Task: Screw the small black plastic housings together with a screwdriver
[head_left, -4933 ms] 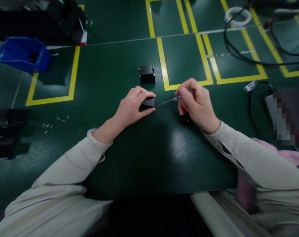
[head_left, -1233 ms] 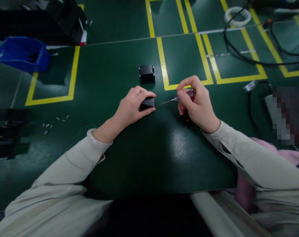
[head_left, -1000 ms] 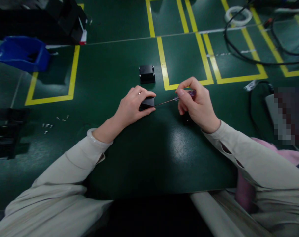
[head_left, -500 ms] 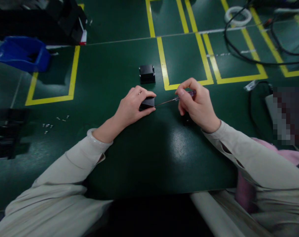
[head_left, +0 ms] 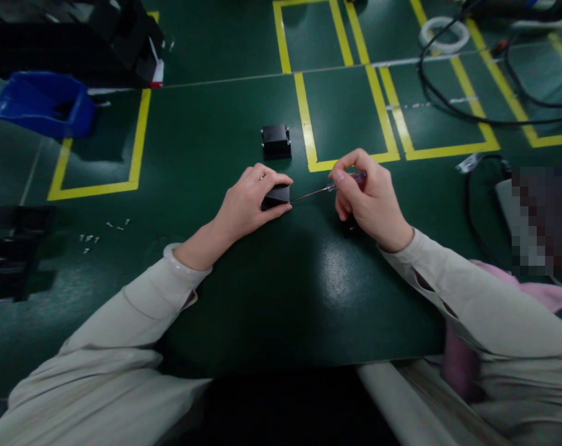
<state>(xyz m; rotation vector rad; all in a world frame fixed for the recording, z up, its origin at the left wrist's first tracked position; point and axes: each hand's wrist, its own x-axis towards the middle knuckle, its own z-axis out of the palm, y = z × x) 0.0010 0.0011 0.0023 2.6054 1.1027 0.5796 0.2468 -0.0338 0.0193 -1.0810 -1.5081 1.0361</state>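
My left hand [head_left: 252, 197] is closed around a small black block [head_left: 278, 195], pressing it to the green table with the thumb on its near side and fingers over the far side. My right hand [head_left: 369, 195] grips the clear handle of a screwdriver [head_left: 312, 192]. The thin shaft points left, and its tip meets the block's right end, where a tiny screw seems to sit. A similar black block [head_left: 276, 141] with small screws at its sides stands just beyond my left hand. Beneath my right hand a dark part [head_left: 352, 228] is mostly hidden.
Several small screws [head_left: 90, 238] lie to the left, near black parts [head_left: 12, 254] at the table's side. A blue bin [head_left: 42, 102] stands far left. Black cable [head_left: 448, 105] and a white ring-shaped roll [head_left: 444, 34] are far right. Yellow tape [head_left: 309, 124] marks the table.
Both hands, the block and the screwdriver hold nearly the same positions. The whole view has shifted very slightly.
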